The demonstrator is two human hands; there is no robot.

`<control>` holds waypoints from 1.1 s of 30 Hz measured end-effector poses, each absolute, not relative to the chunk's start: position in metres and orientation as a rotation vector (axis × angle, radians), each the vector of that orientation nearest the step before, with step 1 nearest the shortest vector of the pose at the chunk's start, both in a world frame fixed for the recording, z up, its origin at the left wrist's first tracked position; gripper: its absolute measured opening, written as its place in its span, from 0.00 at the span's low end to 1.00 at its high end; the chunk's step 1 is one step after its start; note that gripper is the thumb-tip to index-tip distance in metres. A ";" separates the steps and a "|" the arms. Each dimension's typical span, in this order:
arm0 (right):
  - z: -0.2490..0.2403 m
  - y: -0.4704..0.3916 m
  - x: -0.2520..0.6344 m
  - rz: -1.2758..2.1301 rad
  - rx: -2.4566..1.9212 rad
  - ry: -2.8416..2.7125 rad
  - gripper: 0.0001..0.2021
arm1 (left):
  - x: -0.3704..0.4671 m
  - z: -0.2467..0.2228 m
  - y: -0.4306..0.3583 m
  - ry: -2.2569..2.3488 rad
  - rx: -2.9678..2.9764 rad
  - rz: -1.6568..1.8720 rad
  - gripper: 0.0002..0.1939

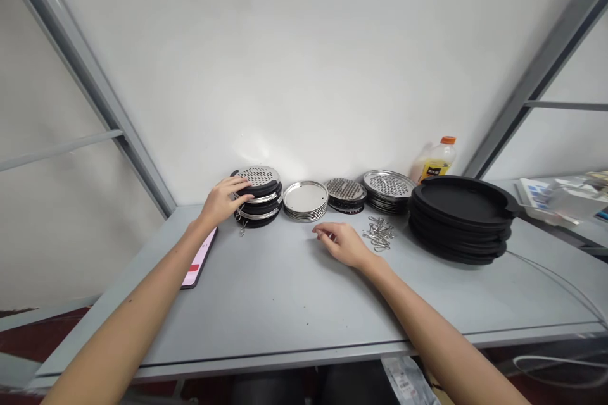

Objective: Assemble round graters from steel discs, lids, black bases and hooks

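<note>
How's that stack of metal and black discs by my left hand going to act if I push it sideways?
The stack may shift layer by layer, since it is separate-looking pieces piled up. Its perforated metal top looks rigid, so it probably won't flop. That bare metal's shine suggests it could feel slippery.

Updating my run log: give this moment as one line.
left hand: touching black-rimmed stack; right hand: near metal clips and plain discs; phone: on table
</note>
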State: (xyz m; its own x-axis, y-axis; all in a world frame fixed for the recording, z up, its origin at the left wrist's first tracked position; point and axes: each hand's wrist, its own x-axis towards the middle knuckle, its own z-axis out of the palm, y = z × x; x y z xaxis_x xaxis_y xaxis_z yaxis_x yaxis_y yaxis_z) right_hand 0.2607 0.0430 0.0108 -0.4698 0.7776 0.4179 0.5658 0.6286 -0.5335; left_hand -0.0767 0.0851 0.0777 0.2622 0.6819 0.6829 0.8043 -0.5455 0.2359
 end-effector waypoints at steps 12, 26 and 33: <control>0.011 0.042 0.260 0.411 -1.041 -2.259 0.13 | -0.063 0.081 0.080 -1.398 -2.337 -0.848 0.22; 0.000 0.050 0.261 0.334 -1.083 -2.240 0.12 | 0.008 0.035 0.013 -1.559 -2.760 -1.054 0.16; -0.006 0.052 0.263 0.315 -1.084 -2.398 0.17 | 0.013 0.009 0.002 -1.607 -2.873 -0.767 0.19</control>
State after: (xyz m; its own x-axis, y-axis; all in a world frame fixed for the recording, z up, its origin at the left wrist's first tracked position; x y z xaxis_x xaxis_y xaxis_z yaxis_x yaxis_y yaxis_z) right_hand 0.2630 0.0520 -0.0064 -0.5668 0.7524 0.3355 0.6404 0.6586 -0.3951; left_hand 0.0128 0.0021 0.0091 0.4528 0.8504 0.2680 0.7430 -0.5260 0.4137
